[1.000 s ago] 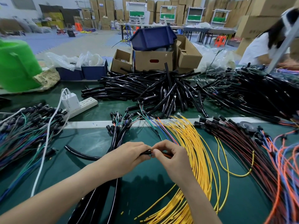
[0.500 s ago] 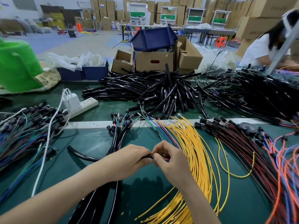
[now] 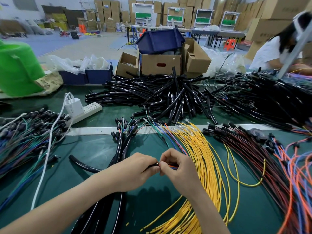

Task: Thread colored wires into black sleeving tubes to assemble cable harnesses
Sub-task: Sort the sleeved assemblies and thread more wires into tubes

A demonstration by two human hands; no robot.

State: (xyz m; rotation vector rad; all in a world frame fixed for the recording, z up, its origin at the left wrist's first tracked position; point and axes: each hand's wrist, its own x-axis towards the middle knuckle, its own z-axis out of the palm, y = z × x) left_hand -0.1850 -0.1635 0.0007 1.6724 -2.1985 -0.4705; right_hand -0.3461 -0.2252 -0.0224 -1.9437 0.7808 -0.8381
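— WIRING BENCH: What differs from a second ago?

— Very little. Your left hand [image 3: 133, 171] and right hand [image 3: 179, 169] stay fingertip to fingertip over the green table [image 3: 94, 152], in the same spot as before.

— And your grip?

— Your left fingers are curled round the end of a black tube [image 3: 151, 165]. Your right thumb and fingers pinch orange and blue wires [image 3: 172, 166] just beside it.

— Where do tube and wires meet?

— Right between your two hands. The tube's open end pokes out past your left fingertips, and the wire ends touch it there. How far they are inside, you cannot tell. The wires trail up and away behind your right hand, alongside the yellow wires [image 3: 202, 157]. The pile of tubes [image 3: 160, 95] lies well apart, across the table.
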